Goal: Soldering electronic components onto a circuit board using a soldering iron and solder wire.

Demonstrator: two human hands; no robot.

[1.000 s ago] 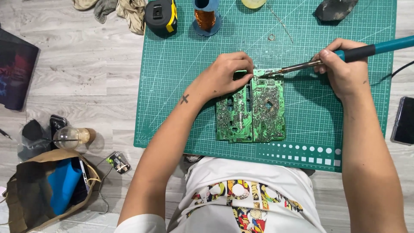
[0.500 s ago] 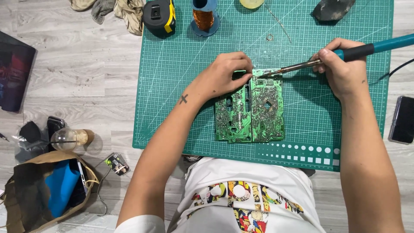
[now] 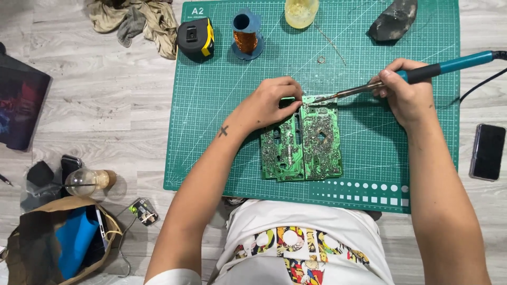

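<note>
Your left hand (image 3: 272, 103) has its fingers curled down on the top edge of the green circuit board (image 3: 302, 142) (solder side up). Right hand (image 3: 404, 92) fingers grip the soldering iron (image 3: 369, 87), tip just beside your left fingers: a slip likely burns them.

We see a grey wood-plank floor (image 3: 95, 105) carrying a green cutting mat (image 3: 211, 105), a crumpled rag (image 3: 134, 21), a dark phone (image 3: 487, 151), a brown bag (image 3: 31, 248) and a glass bulb (image 3: 82, 181).
</note>
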